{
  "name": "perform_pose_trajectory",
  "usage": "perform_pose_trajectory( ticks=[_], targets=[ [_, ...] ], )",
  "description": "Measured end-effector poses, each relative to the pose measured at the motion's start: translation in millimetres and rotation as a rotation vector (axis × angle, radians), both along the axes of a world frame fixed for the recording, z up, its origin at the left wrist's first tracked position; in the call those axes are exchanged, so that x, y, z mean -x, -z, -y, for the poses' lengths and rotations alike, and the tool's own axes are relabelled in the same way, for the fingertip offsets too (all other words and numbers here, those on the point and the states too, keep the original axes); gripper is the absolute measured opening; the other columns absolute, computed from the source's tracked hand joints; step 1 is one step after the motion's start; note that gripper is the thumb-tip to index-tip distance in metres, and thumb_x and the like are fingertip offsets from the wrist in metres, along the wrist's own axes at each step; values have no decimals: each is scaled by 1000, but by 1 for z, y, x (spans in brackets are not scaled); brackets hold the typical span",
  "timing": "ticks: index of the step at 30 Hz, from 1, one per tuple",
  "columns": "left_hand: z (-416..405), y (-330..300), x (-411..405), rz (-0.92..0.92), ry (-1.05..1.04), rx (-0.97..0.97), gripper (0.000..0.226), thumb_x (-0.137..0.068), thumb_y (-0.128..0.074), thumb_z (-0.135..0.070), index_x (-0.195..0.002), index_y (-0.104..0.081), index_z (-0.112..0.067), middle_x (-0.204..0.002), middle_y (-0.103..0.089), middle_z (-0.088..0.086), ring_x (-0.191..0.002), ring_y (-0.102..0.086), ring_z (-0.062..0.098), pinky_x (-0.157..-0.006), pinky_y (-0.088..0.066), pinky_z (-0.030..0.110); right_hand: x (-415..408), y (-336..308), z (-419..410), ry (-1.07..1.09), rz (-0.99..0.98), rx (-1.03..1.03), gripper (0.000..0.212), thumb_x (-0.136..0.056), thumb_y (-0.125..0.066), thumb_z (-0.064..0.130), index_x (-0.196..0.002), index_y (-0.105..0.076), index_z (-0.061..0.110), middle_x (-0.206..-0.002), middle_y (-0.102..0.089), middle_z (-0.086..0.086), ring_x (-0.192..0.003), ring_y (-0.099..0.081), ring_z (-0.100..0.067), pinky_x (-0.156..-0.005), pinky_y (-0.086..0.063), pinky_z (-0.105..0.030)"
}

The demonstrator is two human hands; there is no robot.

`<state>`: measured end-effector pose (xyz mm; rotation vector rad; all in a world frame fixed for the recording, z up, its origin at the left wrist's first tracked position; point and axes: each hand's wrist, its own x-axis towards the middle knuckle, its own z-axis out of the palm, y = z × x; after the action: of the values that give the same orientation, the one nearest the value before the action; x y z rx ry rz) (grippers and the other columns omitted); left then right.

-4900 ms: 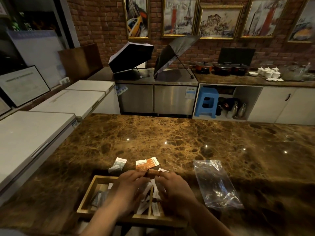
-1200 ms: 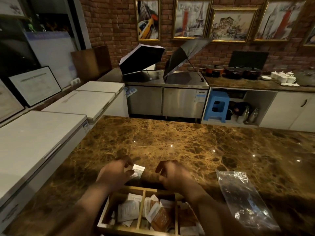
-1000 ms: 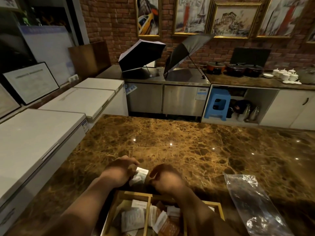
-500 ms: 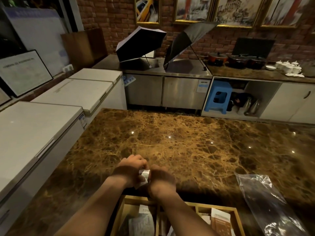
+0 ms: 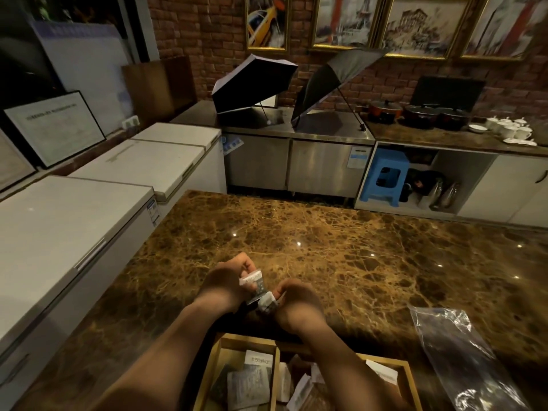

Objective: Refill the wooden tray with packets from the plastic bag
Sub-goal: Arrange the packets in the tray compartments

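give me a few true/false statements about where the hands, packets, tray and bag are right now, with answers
1. Both hands hold white packets above the marble counter. True: the left hand and right hand grip white packets between them.
2. The plastic bag is in the left hand. False: the plastic bag lies on the marble counter, to the right of both hands.
3. The wooden tray has no packets in it. False: the wooden tray already holds several packets in its compartments.
4. The wooden tray sits nearer the person than the hands. True.
5. The plastic bag rests inside the tray. False: it lies beside it, on the right.
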<state>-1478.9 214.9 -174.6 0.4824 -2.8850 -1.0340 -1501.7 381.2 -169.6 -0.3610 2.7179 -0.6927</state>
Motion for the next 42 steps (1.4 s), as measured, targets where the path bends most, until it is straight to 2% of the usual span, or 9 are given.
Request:
perform_pose_trajectory(
  ticks=[2,7,10,12,14,18,25,35,42],
  targets=[
    [-6,-13,-5,-17,-12,18,18,-80,-75,-19,-88,-62,-28,-79,-68,-10,-70,-62,9,-57,-46,24,1,-7,-10,22,-19,16,29,-82,-77,38,-70,-51,34,-110,-72,4,-96,-65,-17,-77,-45,-22],
    [-11,-35,-31,-81,-2,-63,13,-89,-73,-30,-95,-62,-35,-90,-68,-13,-83,-65,7,-69,-52,29,-2,-27,-37,38,41,232,17,-79,-79,37,-87,-66,29,-85,-73,7,-75,-69,-8,-65,-58,-27],
    [-13,-42,-53,-123,11,-85,15,-89,-73,-26,-102,-67,-30,-95,-70,-9,-87,-66,9,-74,-58,33,-12,-38,-53,-5,97,300,19,-82,-77,23,-96,-64,25,-87,-70,5,-84,-71,-12,-80,-63,-36],
    [-15,-45,-67,-107,22,-30,13,-89,-72,-21,-99,-66,-26,-91,-65,-12,-84,-64,9,-64,-52,21,-18,-42,-59,-24,77,294,23,-84,-75,17,-97,-59,29,-88,-66,7,-87,-68,-12,-83,-63,-37],
    [-17,-46,-81,-73,14,-5,19,-87,-73,-18,-99,-63,-29,-88,-62,-15,-83,-64,11,-60,-48,15,-24,-44,-63,-42,83,306,26,-83,-75,17,-104,-61,26,-95,-69,3,-89,-69,-14,-81,-64,-39],
    [-19,-38,-108,50,31,-3,25,-84,-75,-18,-96,-61,-35,-92,-66,-11,-86,-66,8,-81,-58,30,-40,-45,-62,-89,133,326,46,-76,-82,18,-116,-63,26,-107,-69,-1,-93,-70,-18,-75,-65,-38],
    [-19,-21,-137,149,98,90,18,-88,-73,-28,-95,-64,-41,-101,-70,-12,-91,-66,5,-83,-59,29,-60,-40,-52,-154,126,320,29,-84,-74,8,-102,-66,29,-106,-66,2,-94,-69,-16,-69,-63,-32],
    [-29,-13,-148,-15,109,272,32,-86,-75,-31,-114,-63,-41,-105,-56,-18,-91,-59,4,-80,-50,22,-68,-36,-40,-146,171,320,27,-85,-67,5,-105,-62,23,-99,-62,3,-87,-62,-12,-60,-51,-21],
    [-20,-20,-140,-81,49,-80,42,-86,-73,-44,-125,-58,-38,-98,-71,-18,-91,-70,-2,-83,-59,30,-74,-34,-29,-104,174,299,29,-84,-65,6,-105,-60,25,-107,-64,-1,-93,-63,-16,-60,-48,-20]
  ],
)
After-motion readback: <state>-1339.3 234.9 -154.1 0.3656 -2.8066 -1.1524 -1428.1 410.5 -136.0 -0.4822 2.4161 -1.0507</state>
